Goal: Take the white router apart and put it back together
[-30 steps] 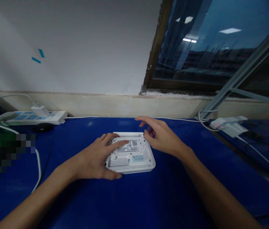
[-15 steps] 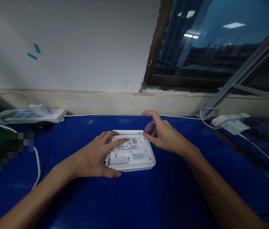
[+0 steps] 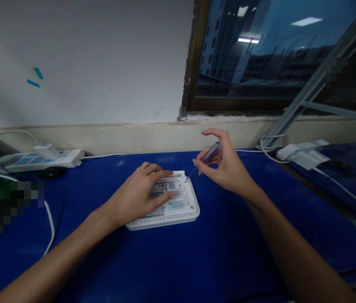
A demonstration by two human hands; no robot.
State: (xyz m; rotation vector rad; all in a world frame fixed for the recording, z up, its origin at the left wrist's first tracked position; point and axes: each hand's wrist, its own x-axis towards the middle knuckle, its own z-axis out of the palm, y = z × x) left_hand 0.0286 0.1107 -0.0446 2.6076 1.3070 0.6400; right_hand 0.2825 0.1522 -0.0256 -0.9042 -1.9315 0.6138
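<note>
A white router [image 3: 181, 212] lies underside up on the blue table, showing vent holes, printed labels and recessed corner holes. My left hand [image 3: 143, 191] rests across its left part with fingers stretched out and apart, covering part of the label. My right hand [image 3: 225, 166] is closed around the purple handle of a screwdriver [image 3: 212, 152], its index finger raised. The screwdriver leans, its thin shaft pointing down left to the hole at the router's far right corner. Whether a screw sits at the tip is too small to tell.
A white power strip [image 3: 70, 158] with a plugged-in charger stands at the back left, a black object [image 3: 52, 172] before it. White cables run along the wall and left side. At right are a white adapter [image 3: 304, 153] and a metal frame [image 3: 291, 118].
My right hand has risen with the screwdriver, so the shaft now shows. My left hand has shifted from the router's edges onto its top. The view has turned slightly.
</note>
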